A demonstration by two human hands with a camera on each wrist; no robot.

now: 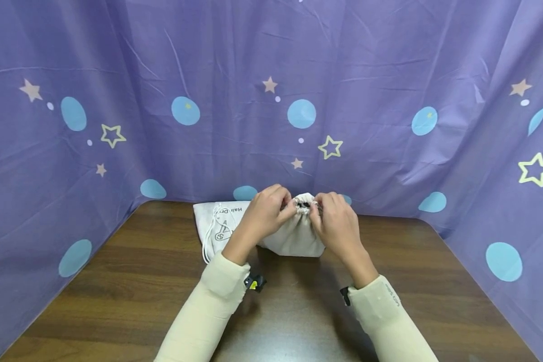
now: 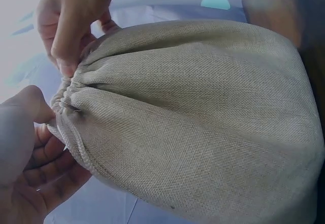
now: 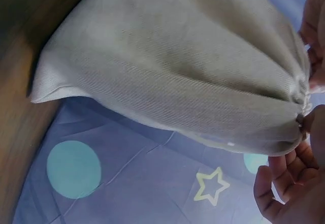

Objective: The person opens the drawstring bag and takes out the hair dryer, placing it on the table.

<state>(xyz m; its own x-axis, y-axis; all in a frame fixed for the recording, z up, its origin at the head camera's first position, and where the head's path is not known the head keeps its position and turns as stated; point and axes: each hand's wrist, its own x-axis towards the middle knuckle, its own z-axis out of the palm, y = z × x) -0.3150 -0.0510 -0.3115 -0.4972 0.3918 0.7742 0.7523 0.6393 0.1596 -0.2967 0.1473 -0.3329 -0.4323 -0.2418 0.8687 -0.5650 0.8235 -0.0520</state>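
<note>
A beige cloth drawstring bag stands bulging on the table, its mouth gathered into tight puckers and partly open at the top in the head view. My left hand pinches the left side of the puckered rim between thumb and fingers. On the opposite side, my right hand grips the rim the same way. In the left wrist view the cloth bag fans out in folds from the gathered neck. Something dark shows in the mouth, but I cannot tell what it is.
Behind my left forearm a second pale bag lies flat, printed with "Hair Dr" and a dryer drawing, its white cord loose on top. The brown wooden table meets a purple patterned curtain at the back and sides.
</note>
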